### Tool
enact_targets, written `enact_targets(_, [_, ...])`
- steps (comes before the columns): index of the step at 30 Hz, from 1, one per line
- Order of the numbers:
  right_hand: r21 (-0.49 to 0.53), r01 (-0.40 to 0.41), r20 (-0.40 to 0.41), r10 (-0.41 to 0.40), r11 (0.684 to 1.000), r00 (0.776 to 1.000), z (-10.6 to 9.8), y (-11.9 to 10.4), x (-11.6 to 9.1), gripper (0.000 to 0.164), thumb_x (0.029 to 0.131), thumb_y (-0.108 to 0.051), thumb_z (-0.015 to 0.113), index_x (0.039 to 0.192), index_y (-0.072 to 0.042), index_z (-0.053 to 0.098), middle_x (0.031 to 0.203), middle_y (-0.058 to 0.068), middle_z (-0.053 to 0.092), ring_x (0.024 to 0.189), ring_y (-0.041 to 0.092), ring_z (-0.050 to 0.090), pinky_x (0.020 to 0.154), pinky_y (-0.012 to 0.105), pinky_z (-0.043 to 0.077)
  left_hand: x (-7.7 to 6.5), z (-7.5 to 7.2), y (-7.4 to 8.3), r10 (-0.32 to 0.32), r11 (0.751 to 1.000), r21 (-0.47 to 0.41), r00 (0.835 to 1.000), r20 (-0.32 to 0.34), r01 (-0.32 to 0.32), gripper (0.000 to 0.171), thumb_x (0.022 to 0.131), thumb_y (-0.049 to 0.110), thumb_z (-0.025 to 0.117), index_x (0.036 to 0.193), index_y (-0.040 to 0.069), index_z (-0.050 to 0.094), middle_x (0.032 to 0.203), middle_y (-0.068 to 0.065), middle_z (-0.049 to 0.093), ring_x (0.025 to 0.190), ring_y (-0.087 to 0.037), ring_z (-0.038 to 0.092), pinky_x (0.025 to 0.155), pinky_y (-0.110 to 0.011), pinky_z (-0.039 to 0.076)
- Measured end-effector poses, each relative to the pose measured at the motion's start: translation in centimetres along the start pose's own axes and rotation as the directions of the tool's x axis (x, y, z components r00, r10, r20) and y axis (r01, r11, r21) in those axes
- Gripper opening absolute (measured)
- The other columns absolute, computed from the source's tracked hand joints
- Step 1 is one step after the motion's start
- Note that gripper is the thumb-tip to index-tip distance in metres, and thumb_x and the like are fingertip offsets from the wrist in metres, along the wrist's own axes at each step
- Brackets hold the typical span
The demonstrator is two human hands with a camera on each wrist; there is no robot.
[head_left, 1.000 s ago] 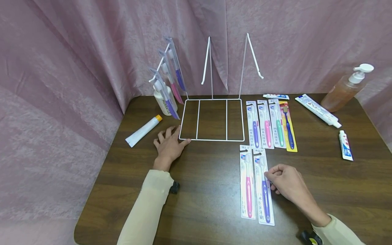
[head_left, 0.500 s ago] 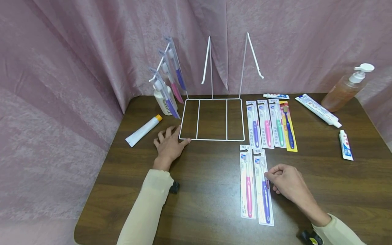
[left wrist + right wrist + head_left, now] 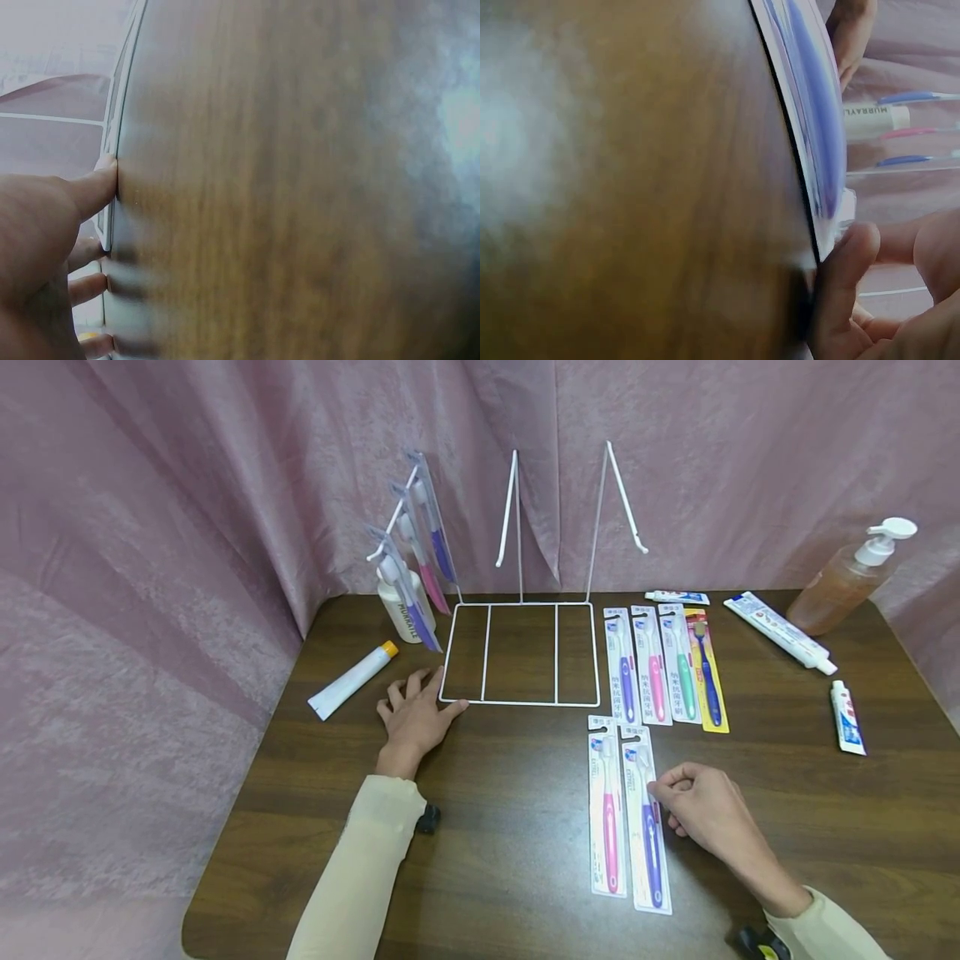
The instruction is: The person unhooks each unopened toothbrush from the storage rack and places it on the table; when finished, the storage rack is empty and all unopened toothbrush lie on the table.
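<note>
In the head view my right hand [image 3: 701,802] pinches the right edge of a packaged purple toothbrush [image 3: 651,852] lying on the table. The right wrist view shows the thumb and fingertips right at this pack's edge. Just left of it lies a packaged pink toothbrush [image 3: 610,843]. My left hand [image 3: 417,722] rests with spread fingers at the front left corner of a white wire rack [image 3: 525,702]. Its thumb [image 3: 101,184] touches the rack's frame in the left wrist view. On the rack's left hook [image 3: 392,518] hang 3 packaged toothbrushes; the middle and right hooks are bare.
Several packaged toothbrushes [image 3: 652,668] lie in a row right of the rack. Toothpaste tubes [image 3: 780,631] and a pump bottle [image 3: 843,585] are at the right. At the left are a white tube with an orange cap [image 3: 352,681] and a white bottle [image 3: 397,610]. A pink curtain [image 3: 225,485] hangs behind.
</note>
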State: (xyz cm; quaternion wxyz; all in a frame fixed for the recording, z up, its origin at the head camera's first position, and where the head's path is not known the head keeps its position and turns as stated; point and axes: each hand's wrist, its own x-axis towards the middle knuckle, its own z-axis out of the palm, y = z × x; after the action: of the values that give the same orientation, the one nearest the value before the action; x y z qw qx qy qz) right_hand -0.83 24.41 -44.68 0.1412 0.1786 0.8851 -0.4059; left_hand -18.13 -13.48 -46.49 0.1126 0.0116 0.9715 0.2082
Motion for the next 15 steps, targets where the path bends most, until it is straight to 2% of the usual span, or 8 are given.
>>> enact_targets(4, [-0.048, 0.025, -0.027, -0.027, 0.999, 0.999, -0.4, -0.5, 0.0, 0.03, 0.111, -0.031, 0.07, 0.106, -0.002, 0.076, 0.072, 0.001, 0.072, 0.067, 0.016, 0.065, 0.06, 0.032, 0.049, 0.0, -0.1, -0.1, -0.002, 1.0, 0.002, 1.0, 0.0, 0.002, 0.086, 0.113, 0.061, 0.065, 0.184, 0.026, 0.03, 0.189, -0.009, 0.025, 0.171, -0.05, 0.018, 0.135, -0.079, 0.012])
enact_targets(9, [-0.109, 0.114, -0.134, -0.128, 0.987, 0.983, -1.2, -2.1, 0.2, 0.026, 0.11, -0.027, 0.071, 0.105, -0.002, 0.077, 0.072, 0.001, 0.069, 0.067, 0.017, 0.058, 0.06, 0.032, 0.04, -0.1, -0.1, 0.1, -0.008, 1.0, -0.005, 1.0, -0.005, 0.008, 0.085, 0.113, 0.058, 0.066, 0.183, 0.024, 0.032, 0.189, -0.01, 0.026, 0.171, -0.05, 0.019, 0.135, -0.079, 0.013])
enact_targets(12, [-0.115, 0.182, -0.185, -0.201, 0.977, 0.962, -1.7, -3.8, 0.5, 0.026, 0.11, -0.024, 0.072, 0.109, 0.001, 0.079, 0.077, 0.004, 0.07, 0.069, 0.018, 0.055, 0.058, 0.03, 0.039, -0.1, -0.1, 0.1, -0.005, 1.0, -0.009, 1.0, 0.001, 0.005, 0.084, 0.114, 0.056, 0.065, 0.183, 0.024, 0.032, 0.189, -0.01, 0.026, 0.17, -0.051, 0.018, 0.135, -0.079, 0.012])
enact_targets(15, [-0.089, 0.245, -0.172, -0.257, 0.965, 0.951, -2.0, -6.3, 1.1, 0.03, 0.111, -0.026, 0.072, 0.117, 0.002, 0.081, 0.083, 0.01, 0.074, 0.069, 0.018, 0.059, 0.055, 0.029, 0.04, -0.1, -0.2, 0.0, -0.006, 1.0, 0.001, 1.0, -0.001, 0.006, 0.084, 0.114, 0.057, 0.065, 0.183, 0.024, 0.032, 0.189, -0.01, 0.026, 0.171, -0.051, 0.018, 0.135, -0.079, 0.013])
